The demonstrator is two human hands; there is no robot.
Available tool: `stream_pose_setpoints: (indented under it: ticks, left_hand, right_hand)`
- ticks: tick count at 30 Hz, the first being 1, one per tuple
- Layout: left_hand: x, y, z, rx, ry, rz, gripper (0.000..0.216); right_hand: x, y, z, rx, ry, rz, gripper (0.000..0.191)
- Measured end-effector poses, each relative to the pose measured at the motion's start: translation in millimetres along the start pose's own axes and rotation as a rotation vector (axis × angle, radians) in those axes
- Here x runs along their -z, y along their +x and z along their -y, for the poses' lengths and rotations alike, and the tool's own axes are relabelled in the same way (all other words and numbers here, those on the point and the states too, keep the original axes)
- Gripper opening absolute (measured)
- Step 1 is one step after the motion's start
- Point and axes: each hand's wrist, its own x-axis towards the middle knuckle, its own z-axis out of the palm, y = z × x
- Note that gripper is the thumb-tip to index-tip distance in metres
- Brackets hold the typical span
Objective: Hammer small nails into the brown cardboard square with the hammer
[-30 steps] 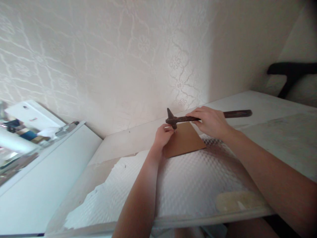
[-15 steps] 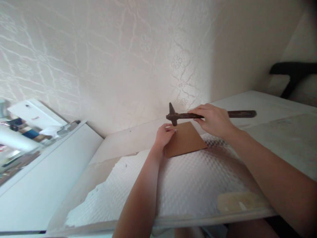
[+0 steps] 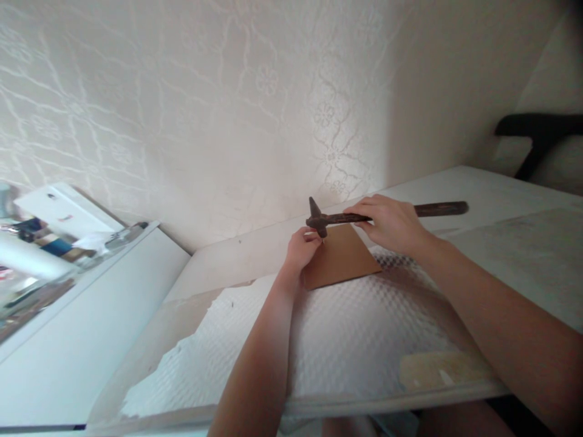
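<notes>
My right hand (image 3: pixel 387 220) is wrapped round the dark wooden handle of a hammer (image 3: pixel 441 209), which lies nearly level with its head to the left. The hammer's head is just above the fingertips of my left hand (image 3: pixel 304 247), at a small nail (image 3: pixel 323 241) pinched between thumb and finger. The nail stands near the left edge of a brown board (image 3: pixel 344 258). My left hand rests on that edge of the board. Most of the nail is hidden by fingers and hammer head.
Under the board lies a white textured sheet (image 3: pixel 364 340) on a worn white table (image 3: pixel 483 188). To the left, a white cabinet (image 3: pixel 104 315) carries a white box (image 3: pixel 68 209) and assorted small items. Patterned wallpaper rises behind; a black chair armrest (image 3: pixel 537 126) is at the far right.
The hammer's head has come down a little towards the nail, with my right hand tilting slightly. My left hand and the board have stayed in place.
</notes>
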Motion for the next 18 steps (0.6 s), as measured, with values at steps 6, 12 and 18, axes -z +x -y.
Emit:
stream_pose_setpoints:
  ticks: [6,12,18]
  left_hand:
    - [0.1,2.2,3.1,-0.019,0.034,0.005,0.024]
    - [0.1,-0.3,0.5,-0.024,0.031,0.004,0.023]
    - [0.0,-2.6,-2.3,0.010,-0.022,-0.002,0.025]
  right_hand:
    - [1.4,0.7,0.2,-0.023,0.012,-0.032,0.032]
    - [0.8,0.1,-1.4,0.008,0.002,-0.008,0.028]
    - [2.0,0.7,-1.6,-0.029,0.010,-0.053,0.031]
